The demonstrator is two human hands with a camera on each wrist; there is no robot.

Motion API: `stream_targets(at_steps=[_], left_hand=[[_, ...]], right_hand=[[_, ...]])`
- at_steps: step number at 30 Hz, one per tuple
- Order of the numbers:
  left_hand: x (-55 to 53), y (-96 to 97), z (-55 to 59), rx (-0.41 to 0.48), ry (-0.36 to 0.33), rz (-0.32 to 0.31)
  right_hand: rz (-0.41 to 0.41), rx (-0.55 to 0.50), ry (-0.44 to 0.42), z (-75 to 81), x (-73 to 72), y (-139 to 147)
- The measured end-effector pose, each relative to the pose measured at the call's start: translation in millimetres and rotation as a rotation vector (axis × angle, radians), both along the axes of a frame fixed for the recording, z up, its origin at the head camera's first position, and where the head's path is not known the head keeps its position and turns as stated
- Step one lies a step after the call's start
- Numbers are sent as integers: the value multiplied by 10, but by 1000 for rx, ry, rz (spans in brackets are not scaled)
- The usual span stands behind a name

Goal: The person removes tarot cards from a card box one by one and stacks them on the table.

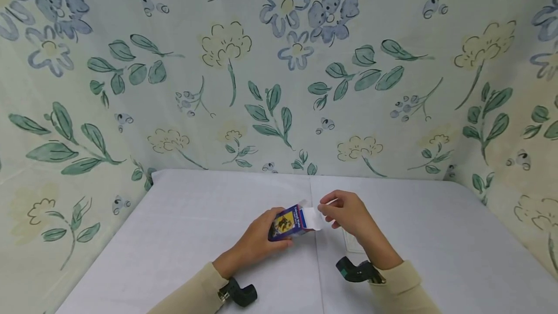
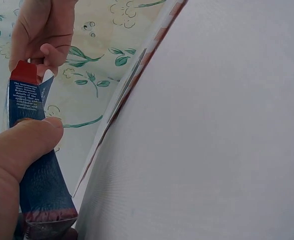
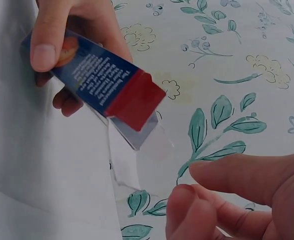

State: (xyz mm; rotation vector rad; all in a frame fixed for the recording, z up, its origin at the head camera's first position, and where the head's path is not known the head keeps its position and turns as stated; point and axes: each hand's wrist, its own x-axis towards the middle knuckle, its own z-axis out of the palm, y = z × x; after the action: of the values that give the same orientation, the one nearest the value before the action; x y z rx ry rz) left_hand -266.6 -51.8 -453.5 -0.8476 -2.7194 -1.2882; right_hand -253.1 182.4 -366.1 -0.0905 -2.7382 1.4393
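Note:
My left hand (image 1: 260,239) grips a small blue card box (image 1: 285,224) with a yellow picture on its front. In the left wrist view, the thumb lies along the printed side of the box (image 2: 44,175). The box's end stands open, with a red flap (image 3: 136,102) and a white flap (image 3: 124,157) folded out. Clear film (image 3: 157,150) shows beside this end. My right hand (image 1: 346,211) is just off the flaps, its fingers loosely bent and thumb apart from the fingertips. Nothing is visible between them. The box's inside is hidden.
A pale, flat rectangular thing (image 1: 352,242) lies on the white-covered table (image 1: 209,207), partly hidden under my right forearm. Flower-patterned cloth (image 1: 279,110) hangs behind the table and at both sides. Each wrist wears a black camera mount (image 1: 358,270).

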Motion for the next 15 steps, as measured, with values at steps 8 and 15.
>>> stream_targets(at_steps=[8,15], left_hand=[[-6,-7,0,-7,8,2],[-14,-17,-21,-3,30,-4]], right_hand=[[12,-3,-37,-17,-5,-117],[31,18,-39,-40,25,-192]])
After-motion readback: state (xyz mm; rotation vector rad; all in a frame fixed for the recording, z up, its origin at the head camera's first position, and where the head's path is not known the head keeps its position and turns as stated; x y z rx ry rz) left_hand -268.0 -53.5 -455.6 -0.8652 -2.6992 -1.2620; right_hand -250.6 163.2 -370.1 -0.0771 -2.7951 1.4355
